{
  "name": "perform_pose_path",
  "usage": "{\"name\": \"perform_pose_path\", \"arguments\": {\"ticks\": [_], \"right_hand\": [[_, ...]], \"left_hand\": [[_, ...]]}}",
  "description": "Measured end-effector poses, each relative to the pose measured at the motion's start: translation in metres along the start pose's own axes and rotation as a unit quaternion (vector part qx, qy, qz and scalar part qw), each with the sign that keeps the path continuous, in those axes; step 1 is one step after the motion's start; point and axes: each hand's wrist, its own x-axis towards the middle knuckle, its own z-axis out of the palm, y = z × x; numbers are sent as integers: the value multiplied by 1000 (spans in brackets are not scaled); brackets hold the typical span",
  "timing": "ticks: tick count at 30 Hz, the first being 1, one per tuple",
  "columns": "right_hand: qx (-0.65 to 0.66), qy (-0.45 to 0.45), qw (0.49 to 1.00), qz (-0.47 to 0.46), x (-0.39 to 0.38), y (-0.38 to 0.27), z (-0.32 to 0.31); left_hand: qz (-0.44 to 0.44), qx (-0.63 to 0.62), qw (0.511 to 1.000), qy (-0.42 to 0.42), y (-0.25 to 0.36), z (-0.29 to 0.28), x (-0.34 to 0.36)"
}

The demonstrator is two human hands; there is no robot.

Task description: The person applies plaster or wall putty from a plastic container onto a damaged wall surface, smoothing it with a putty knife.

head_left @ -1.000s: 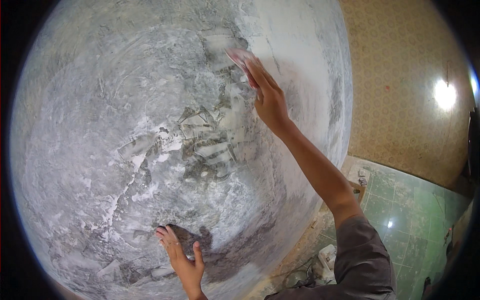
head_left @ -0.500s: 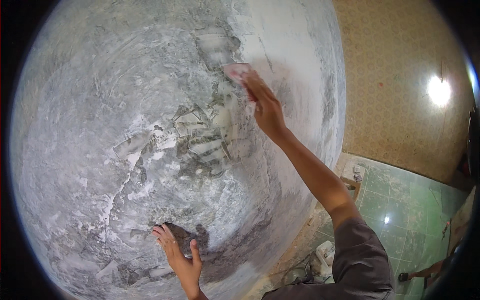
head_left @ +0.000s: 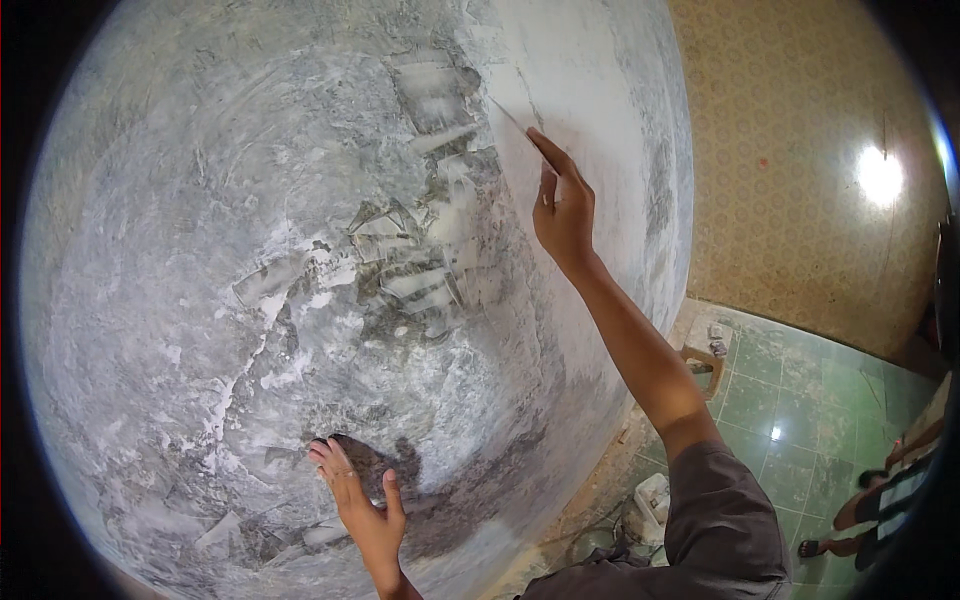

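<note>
My right hand (head_left: 565,205) is closed on a thin flat putty scraper (head_left: 511,116), seen nearly edge-on, its tip at the upper part of a grey plastered wall (head_left: 200,180). The scraper's handle end is hidden in the fingers. Around its tip lie damp-looking grey patches and a smoother white coat (head_left: 570,60). Lower down, my left hand (head_left: 365,505) rests against the wall with fingers stretched and thumb apart, holding nothing. Between the hands are rough putty strokes (head_left: 415,285) and a jagged white crack line (head_left: 240,385).
To the right stands a brown patterned wall (head_left: 790,150) with a bright light spot. Below it spreads a green tiled floor (head_left: 790,420). A small wooden stool-like piece (head_left: 708,370) and a white container (head_left: 652,500) sit near the wall's foot. Another person (head_left: 865,520) is at the far right edge.
My right hand has shifted a little right and down, turning the scraper from face-on to edge-on. A fresh pale stroke shows beside it. My left hand has hardly moved. The other person shows more.
</note>
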Motion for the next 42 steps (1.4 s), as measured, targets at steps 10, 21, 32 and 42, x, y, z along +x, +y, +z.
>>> {"name": "perform_pose_path", "arguments": {"ticks": [10, 21, 32, 42], "right_hand": [[-87, -92, 975, -183, -21, 11, 32], [-112, -113, 977, -141, -16, 4, 31], [-64, -35, 986, -152, -25, 7, 30], [-1, -50, 994, -95, -45, 28, 20]], "left_hand": [[9, 4, 1000, -10, 1, -4, 0], [-1, 21, 1000, -3, 2, 1, 0], [4, 32, 999, 13, 2, 4, 1], [-3, 35, 999, 15, 0, 2, 0]]}}
